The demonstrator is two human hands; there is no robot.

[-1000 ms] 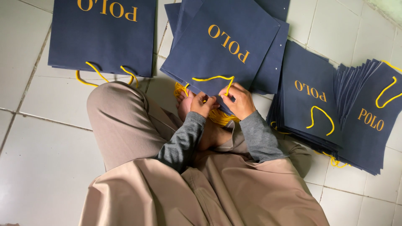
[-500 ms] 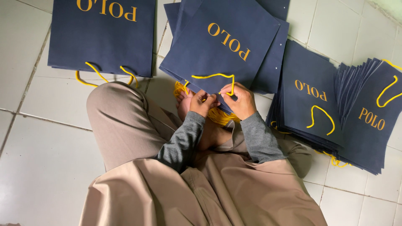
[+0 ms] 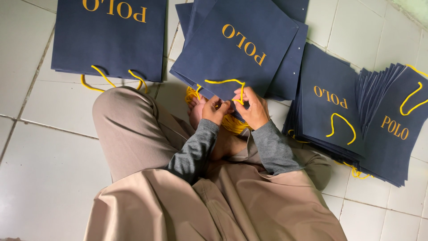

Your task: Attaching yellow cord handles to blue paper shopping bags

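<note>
Near centre, over the lap: both hands meet at the near edge of a navy paper bag (image 3: 240, 53) lying flat on the white tiled floor (image 3: 40, 147).
Left hand (image 3: 215, 110): fingers curled and pressed together, pinching the yellow cord handle (image 3: 225, 82) at the bag's near edge.
Right hand (image 3: 252, 106): fingers bent, thumb and forefinger nipping the right end of the same cord.
Cord: arches as a loop across the bag face, just beyond the knuckles.
Loose cords (image 3: 232, 122): yellow bundle under the hands, beside a bare foot (image 3: 196, 111).
Far left: separate flat bag (image 3: 111, 42), two cord ends showing.
Right: fanned stack of bags (image 3: 356, 116), handles fitted.
Person: seated, tan trousers (image 3: 133, 143), grey sleeves.
</note>
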